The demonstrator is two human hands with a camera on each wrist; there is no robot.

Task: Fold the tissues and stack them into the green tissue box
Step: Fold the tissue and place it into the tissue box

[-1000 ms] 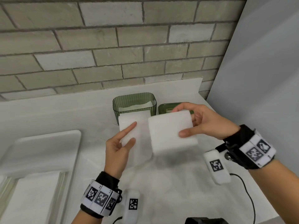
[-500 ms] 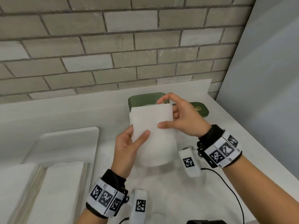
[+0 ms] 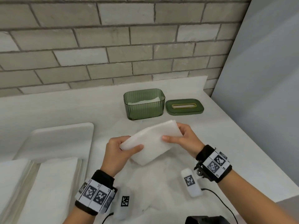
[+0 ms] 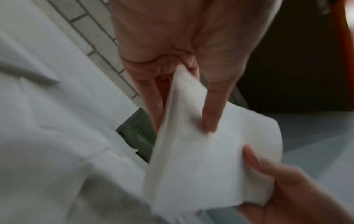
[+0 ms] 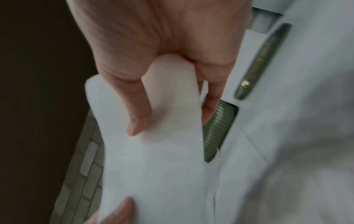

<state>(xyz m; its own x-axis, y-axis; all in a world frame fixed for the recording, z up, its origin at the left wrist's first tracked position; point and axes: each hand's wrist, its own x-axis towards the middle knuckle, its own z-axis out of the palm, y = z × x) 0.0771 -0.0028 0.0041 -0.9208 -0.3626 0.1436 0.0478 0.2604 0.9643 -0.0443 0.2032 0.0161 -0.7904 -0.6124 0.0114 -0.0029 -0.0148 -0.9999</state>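
The folded tissue (image 3: 151,143) is held above the counter (image 3: 242,151), nearer than the green tissue box (image 3: 144,105), the left hand (image 3: 118,152) pinching its near-left end and the right hand (image 3: 186,139) its far-right end. It looks light, soft and limp, so best held at both ends to keep the fold. Its long axis runs from near-left to far-right.

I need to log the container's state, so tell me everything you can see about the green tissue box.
The green tissue box is a rounded rectangular tub of translucent green, ribbed plastic. It stands upright on the white counter near the brick wall, open at the top, with white tissues already lying inside. Its matching green lid, with a gold-rimmed slot, lies flat on the counter just to its right. Neither hand touches the box.
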